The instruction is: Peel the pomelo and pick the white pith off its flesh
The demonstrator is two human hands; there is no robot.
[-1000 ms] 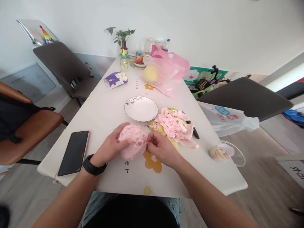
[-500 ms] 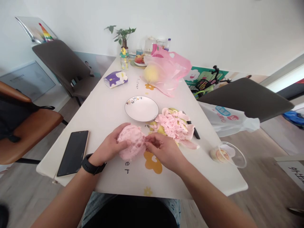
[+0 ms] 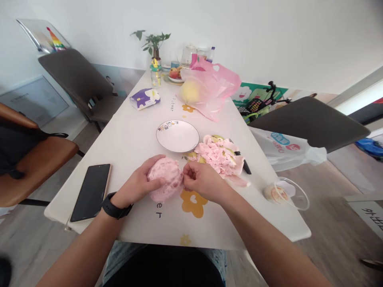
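My left hand (image 3: 138, 184) is wrapped round the left side of a peeled pink pomelo (image 3: 166, 181), which I hold near the front of the table. Its surface is rough with pale pith. At the fruit's right edge, my right hand (image 3: 205, 181) has thumb and fingers pinched together on the pith; the bit between the fingertips is mostly hidden. Just beyond that hand lies a heap of pink and green pomelo peel (image 3: 218, 157). A black knife handle (image 3: 246, 166) sticks out from behind the heap. Behind the pomelo stands a white plate (image 3: 178, 137).
A phone (image 3: 90, 193) lies at the table's left edge. Farther back are a purple tissue pack (image 3: 145, 99) and a pink plastic bag (image 3: 217, 85) with a yellow pomelo (image 3: 189, 92). A clear plastic cup (image 3: 293, 193) is at the right edge. Chairs flank the table.
My right fingers have curled tighter at the pomelo's right edge and shifted slightly. The pomelo has turned a little in my left hand. The whole view has moved slightly.
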